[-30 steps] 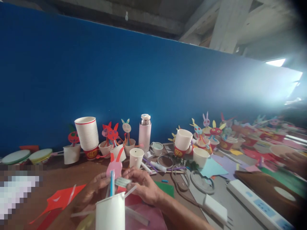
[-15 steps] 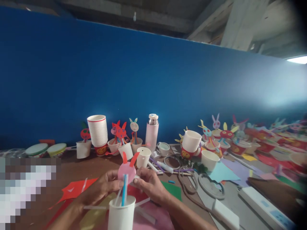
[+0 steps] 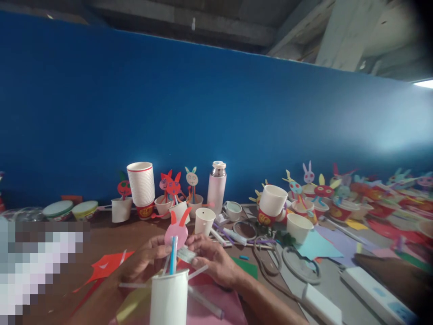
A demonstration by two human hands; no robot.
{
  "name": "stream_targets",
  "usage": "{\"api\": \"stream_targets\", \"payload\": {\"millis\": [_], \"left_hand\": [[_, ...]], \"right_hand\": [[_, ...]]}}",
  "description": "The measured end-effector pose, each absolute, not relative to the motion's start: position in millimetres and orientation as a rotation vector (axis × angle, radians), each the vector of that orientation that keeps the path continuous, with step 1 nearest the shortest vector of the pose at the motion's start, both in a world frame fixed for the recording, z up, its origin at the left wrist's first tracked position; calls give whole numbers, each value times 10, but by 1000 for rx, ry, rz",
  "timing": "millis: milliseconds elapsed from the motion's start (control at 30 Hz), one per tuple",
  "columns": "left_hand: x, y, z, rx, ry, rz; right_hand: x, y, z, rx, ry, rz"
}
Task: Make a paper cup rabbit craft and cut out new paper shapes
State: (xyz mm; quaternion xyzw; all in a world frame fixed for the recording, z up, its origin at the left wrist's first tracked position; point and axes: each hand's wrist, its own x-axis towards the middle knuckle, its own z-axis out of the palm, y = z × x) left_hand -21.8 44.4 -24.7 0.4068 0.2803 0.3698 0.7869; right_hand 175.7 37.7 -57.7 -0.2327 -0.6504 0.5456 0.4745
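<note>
With its base cut off by the frame, the cup (image 3: 168, 300) is nearest to us, upright, mouth up. A blue straw (image 3: 173, 257) rises from its mouth and overlaps the lower part of the pink head (image 3: 176, 235) (two red ears on top), which is just above and behind the cup, between our hands.

Our left hand (image 3: 145, 257) has thumb and fingers closed on the head's left edge. Our right hand (image 3: 213, 259) is pinched nearly closed on a pale piece (image 3: 186, 255), right of the straw; too blurred for us to say what it is. A white strip (image 3: 198, 272) juts out by the cup's right rim.

Around the cup we've got pink paper (image 3: 230, 303), yellow paper (image 3: 133, 303) and a clear tube (image 3: 208, 303) lying on the pink. Orange-red paper (image 3: 107, 265) is out left, green paper (image 3: 247, 270) just past our right wrist. Over on the right: charger (image 3: 321, 306) and power strip (image 3: 376, 294).

Past our hands, a holed cup (image 3: 204, 221) stands with a flask (image 3: 216, 189) behind it. Left of those, we see a cup stack (image 3: 141, 185) leaning slightly; two tubs (image 3: 57, 210) sit further left. More eared heads (image 3: 325, 191) stand in cups along the back right. Behind everything, a blue wall (image 3: 203, 104), then concrete beams (image 3: 209, 27).
</note>
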Motion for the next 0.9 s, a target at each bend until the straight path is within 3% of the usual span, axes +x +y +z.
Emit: {"api": "stream_targets", "payload": {"millis": [167,900], "left_hand": [[-201,406,-194,876,637,818],[-141,352,-159,846,615,803]], "right_hand": [[1730,393,-632,-543,-1454,1491],[1740,343,-571,-651,-1563,1294]]}}
